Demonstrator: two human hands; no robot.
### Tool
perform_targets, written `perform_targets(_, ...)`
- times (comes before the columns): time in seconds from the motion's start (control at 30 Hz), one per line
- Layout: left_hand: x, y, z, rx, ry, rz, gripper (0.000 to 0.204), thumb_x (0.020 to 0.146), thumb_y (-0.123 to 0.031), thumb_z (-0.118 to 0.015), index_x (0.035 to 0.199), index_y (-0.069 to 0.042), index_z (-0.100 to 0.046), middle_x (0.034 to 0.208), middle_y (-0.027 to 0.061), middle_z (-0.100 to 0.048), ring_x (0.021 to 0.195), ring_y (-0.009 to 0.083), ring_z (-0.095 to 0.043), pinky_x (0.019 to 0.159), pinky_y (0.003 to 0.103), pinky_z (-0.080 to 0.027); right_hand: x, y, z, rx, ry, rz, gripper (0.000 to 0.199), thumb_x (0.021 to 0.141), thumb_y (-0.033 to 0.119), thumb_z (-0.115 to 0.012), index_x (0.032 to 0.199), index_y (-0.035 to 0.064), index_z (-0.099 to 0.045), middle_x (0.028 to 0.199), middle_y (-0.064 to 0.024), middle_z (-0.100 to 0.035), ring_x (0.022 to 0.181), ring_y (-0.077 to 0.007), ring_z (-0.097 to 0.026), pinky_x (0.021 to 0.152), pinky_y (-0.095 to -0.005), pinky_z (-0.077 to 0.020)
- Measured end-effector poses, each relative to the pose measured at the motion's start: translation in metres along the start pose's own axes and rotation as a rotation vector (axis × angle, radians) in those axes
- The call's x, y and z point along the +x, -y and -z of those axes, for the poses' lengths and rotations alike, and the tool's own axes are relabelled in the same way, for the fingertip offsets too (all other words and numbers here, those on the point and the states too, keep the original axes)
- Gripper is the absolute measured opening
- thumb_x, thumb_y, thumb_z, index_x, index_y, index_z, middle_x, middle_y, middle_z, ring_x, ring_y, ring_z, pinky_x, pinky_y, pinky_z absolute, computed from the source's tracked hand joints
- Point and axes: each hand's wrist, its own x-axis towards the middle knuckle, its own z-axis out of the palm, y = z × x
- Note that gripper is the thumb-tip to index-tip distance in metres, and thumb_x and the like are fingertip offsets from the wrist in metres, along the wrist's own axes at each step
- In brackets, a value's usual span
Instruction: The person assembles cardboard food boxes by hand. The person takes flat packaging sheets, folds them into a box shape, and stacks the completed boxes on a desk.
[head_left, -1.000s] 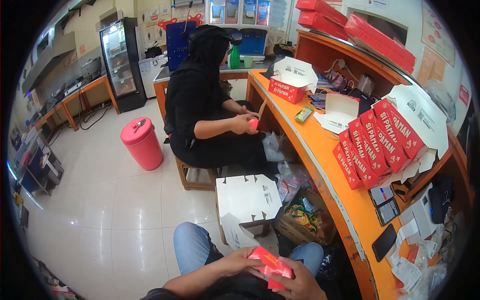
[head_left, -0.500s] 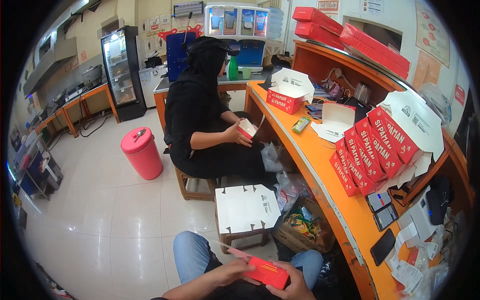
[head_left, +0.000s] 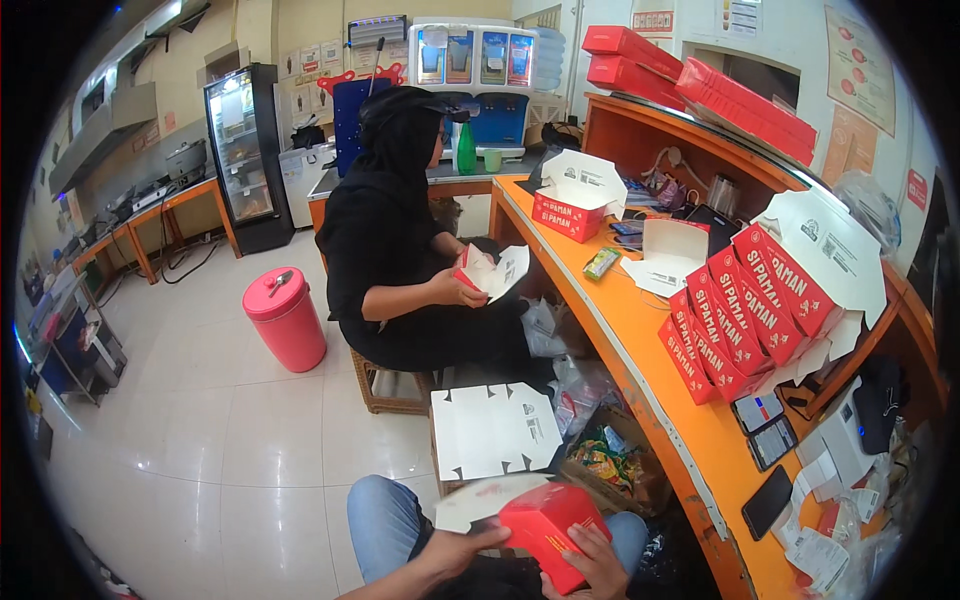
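Observation:
Over my lap is a red cardboard food box (head_left: 552,522), partly folded, its white-lined flap standing out to the left. My left hand (head_left: 462,552) pinches the box where the flap joins its left side. With fingers spread over the right end, my right hand (head_left: 588,566) grips the same box. Just beyond my knees, a flat white box blank (head_left: 496,430) with dark notches lies on a stool. Ahead of me a co-worker (head_left: 405,220) in black sits on a woven stool, holding another half-folded box (head_left: 488,275) in both hands.
To the right runs an orange counter (head_left: 640,350) with stacked red boxes (head_left: 750,310), phones (head_left: 767,497) and a white printer (head_left: 838,440). Under its edge stands a carton of packets (head_left: 615,460). A pink bin (head_left: 285,320) stands on the tiled floor at left.
My box has turned and opened out into a fuller shape, its white flap swinging into view at left. The co-worker's box has opened, showing its white lid.

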Motion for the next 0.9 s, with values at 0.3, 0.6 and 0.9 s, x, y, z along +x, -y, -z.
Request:
perform_targets(0.3, -0.009, 0.005, -0.023, -0.157, -0.009, 0.212, 0.047, 0.088, 0.003, -0.071, 0.131, -0.005, -0.053, 0.119, 0.0109, -0.062, 0.106, 0.024, -0.065, 0.088, 0.039, -0.06, -0.003, 0.012, -0.034, -0.14, -0.161, -0.071, 0.057, 0.073, 0.01, -0.083, 0.123, 0.0009, -0.057, 0.131, -0.0256, -0.059, 0.117, -0.043, -0.061, 0.099, -0.049, -0.0511)
perform_targets(0.6, 0.002, 0.018, -0.008, -0.315, 0.104, 0.256, 0.051, 0.092, -0.004, -0.068, 0.139, -0.008, -0.049, 0.13, 0.0084, -0.06, 0.112, 0.0197, -0.063, 0.09, 0.034, -0.057, 0.01, 0.022, -0.04, 0.116, -0.083, -0.239, 0.057, 0.07, 0.017, -0.087, 0.116, 0.0, -0.059, 0.13, -0.0285, -0.059, 0.115, -0.0427, -0.062, 0.095, -0.0444, -0.053)
perform_targets(0.9, 0.006, 0.061, 0.04, 1.335, -0.192, -0.592, 0.088, 0.082, -0.034, -0.077, 0.148, 0.003, -0.032, 0.151, 0.0321, -0.024, 0.14, 0.0471, -0.02, 0.118, 0.053, -0.013, -0.032, -0.027, -0.065, 0.551, -0.169, -0.812, 0.085, 0.089, 0.021, -0.075, 0.151, 0.0051, -0.019, 0.14, -0.023, -0.047, 0.128, -0.0281, -0.052, 0.103, -0.0412, -0.0446)
